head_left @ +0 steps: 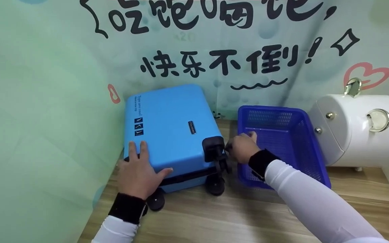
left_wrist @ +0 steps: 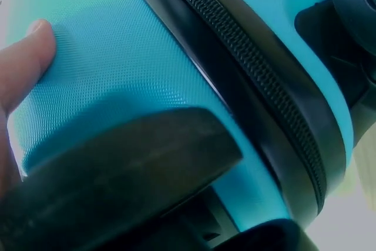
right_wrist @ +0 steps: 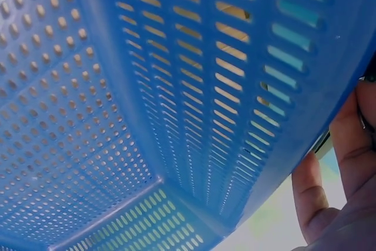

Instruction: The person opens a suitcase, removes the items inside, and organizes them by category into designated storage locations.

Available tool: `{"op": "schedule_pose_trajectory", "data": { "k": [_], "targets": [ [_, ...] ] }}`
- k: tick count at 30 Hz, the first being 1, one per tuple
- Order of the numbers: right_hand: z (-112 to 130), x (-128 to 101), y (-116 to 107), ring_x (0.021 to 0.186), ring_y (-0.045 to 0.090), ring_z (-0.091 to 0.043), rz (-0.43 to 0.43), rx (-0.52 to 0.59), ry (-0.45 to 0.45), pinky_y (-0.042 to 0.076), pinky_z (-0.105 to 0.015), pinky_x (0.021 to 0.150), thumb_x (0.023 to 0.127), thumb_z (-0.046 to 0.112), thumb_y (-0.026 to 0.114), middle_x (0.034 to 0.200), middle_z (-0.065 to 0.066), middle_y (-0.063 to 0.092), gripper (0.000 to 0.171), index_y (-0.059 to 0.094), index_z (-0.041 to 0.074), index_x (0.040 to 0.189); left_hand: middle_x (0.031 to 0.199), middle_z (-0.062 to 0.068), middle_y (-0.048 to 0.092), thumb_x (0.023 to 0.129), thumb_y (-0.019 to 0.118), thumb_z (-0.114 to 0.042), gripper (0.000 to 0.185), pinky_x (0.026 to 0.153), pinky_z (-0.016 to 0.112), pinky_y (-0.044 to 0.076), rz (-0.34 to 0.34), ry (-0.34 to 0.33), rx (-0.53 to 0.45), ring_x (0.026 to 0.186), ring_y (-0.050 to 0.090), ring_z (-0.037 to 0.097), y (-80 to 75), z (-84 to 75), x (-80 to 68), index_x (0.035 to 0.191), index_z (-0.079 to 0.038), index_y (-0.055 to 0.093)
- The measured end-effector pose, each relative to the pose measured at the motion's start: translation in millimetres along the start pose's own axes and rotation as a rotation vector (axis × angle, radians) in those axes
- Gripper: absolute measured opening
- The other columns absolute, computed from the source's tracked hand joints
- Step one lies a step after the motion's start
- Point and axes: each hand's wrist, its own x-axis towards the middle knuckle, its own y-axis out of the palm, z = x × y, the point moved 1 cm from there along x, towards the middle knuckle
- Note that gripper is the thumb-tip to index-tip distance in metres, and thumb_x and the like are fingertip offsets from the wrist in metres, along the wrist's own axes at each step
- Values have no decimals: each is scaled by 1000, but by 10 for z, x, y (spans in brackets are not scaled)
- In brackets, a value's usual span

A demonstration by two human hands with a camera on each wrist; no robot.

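Suitcase [head_left: 167, 131] under left hand [head_left: 137, 173]; right hand [head_left: 243, 147] at basket [head_left: 284, 141] rim

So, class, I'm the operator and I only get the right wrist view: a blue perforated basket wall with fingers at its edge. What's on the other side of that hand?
Observer: The head view shows the right hand between the blue basket and a light blue suitcase lying flat, close to one black wheel.
Operator: Is it gripping anything?
Observer: I can't tell. Its fingers curl toward the suitcase's wheel end, but what they touch is hidden.
Operator: And the other hand?
Observer: The left hand rests flat on the suitcase's near corner, fingers straight.
Operator: Anything beyond the basket?
Observer: A white rounded unit with gold fittings stands just to its right.
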Motion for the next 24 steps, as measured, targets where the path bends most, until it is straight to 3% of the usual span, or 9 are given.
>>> {"op": "schedule_pose_trajectory", "data": {
  "k": [4, 11, 19, 24],
  "targets": [
    [24, -67, -30, 94, 65, -40, -13, -32, -36, 29, -76, 105, 87, 13, 74, 86, -7, 80, 12, 85, 15, 92, 171, 32, 19, 79, 71, -83, 127, 88, 70, 56, -6, -8, -5, 114, 55, 70, -3, -25, -10, 168, -5, 23],
    [52, -85, -117, 94, 65, -42, 77, -129, -24, 31, -77, 105, 86, 15, 72, 84, -11, 77, 13, 84, 17, 91, 169, 34, 23, 80, 70, -82, 125, 72, 59, 60, -29, -4, 22, 104, 60, 69, -11, -90, -39, 166, -2, 26],
    [31, -64, -171, 100, 65, -43, 166, -132, -6, 28, -80, 109, 90, 17, 71, 89, -11, 78, 13, 83, 18, 93, 170, 34, 21, 81, 68, -83, 126, 78, 61, 60, -17, -22, 45, 108, 59, 68, 1, -145, -41, 167, -2, 24],
    [23, -62, -179, 101, 65, -44, 159, -143, -18, 28, -82, 108, 91, 19, 70, 90, -12, 78, 13, 83, 17, 91, 170, 34, 21, 81, 68, -83, 126, 76, 61, 60, -13, -32, 46, 108, 59, 68, 3, -153, -48, 167, -2, 23]
  ]
}}
